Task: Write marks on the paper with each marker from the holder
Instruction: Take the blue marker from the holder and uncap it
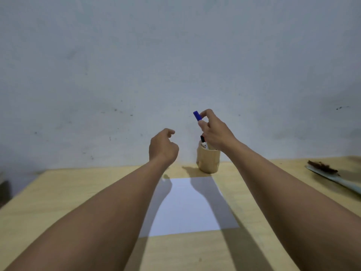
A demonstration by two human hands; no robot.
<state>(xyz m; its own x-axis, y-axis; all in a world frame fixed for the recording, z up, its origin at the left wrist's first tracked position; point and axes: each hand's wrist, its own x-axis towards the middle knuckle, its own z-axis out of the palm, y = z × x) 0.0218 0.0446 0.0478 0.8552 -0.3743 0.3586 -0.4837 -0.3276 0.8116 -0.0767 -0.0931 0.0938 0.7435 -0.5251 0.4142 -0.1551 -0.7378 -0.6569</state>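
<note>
While right hand (214, 133) fingers pinch blue-capped marker (197, 116), left hand (163, 147) loosely curled, empty

left hand (163, 146): bare, no rings | right hand (215, 133): bare | forearms: sleeveless, no watch

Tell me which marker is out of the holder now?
The blue-capped marker, held by the right hand above the holder; the black-capped one stands inside.

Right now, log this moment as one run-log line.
right hand: holds blue-capped marker above holder | left hand: empty, raised | paper: no marks visible
</note>
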